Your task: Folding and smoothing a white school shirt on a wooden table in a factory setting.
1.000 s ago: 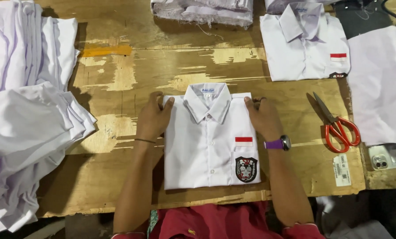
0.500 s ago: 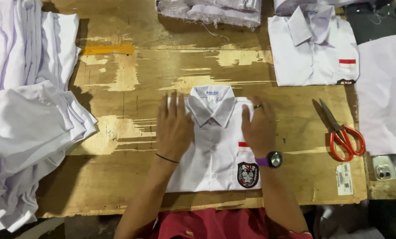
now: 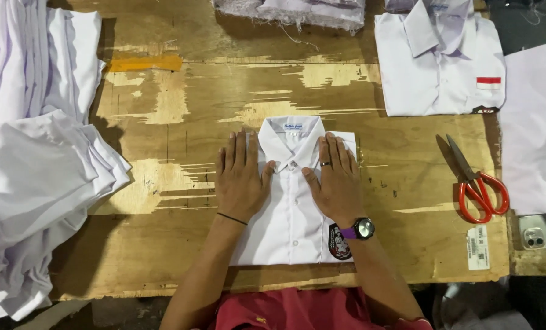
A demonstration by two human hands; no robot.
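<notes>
A folded white shirt (image 3: 291, 223) with a collar and a dark chest badge lies face up on the worn wooden table (image 3: 181, 122). My left hand (image 3: 241, 180) presses flat on the shirt's left shoulder, fingers spread. My right hand (image 3: 335, 180), with a ring and a purple-strapped watch, lies flat on the right shoulder beside the collar. Neither hand grips anything.
A heap of white shirts (image 3: 35, 159) covers the left side. Another folded shirt (image 3: 441, 61) with a red-and-white patch lies at the back right, more folded cloth (image 3: 297, 11) at the back. Red-handled scissors (image 3: 474, 183), a phone (image 3: 538, 231) and white fabric (image 3: 535, 128) sit at the right.
Both hands moved from the shirt's outer edges inward onto its front, and now lie flat on either side of the collar.
</notes>
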